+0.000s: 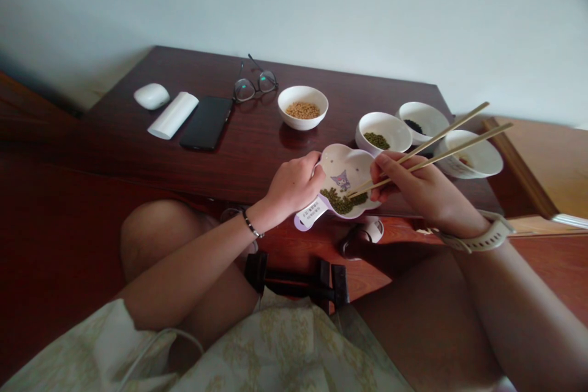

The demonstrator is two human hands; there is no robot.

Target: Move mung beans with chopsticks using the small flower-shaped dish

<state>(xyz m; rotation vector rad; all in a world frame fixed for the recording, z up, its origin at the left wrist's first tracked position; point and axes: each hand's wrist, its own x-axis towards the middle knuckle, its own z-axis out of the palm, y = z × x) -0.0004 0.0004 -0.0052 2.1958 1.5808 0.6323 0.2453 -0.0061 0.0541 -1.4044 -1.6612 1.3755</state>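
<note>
At the table's point(257, 159) five-o'clock edge our left hand point(296, 180) clasped the dish point(353, 159), our right hand point(411, 182) gripped chopsticks point(441, 135) among green beans point(337, 201), and we reckoned it partway: some in the bowl point(399, 128) at the dish's one o'clock, plenty left.

The left forearm point(197, 272) extended inward to a curled left hand point(294, 182); the right forearm point(528, 306) slanted leftward, the right hand point(420, 191) gathered in a pinch.
</note>
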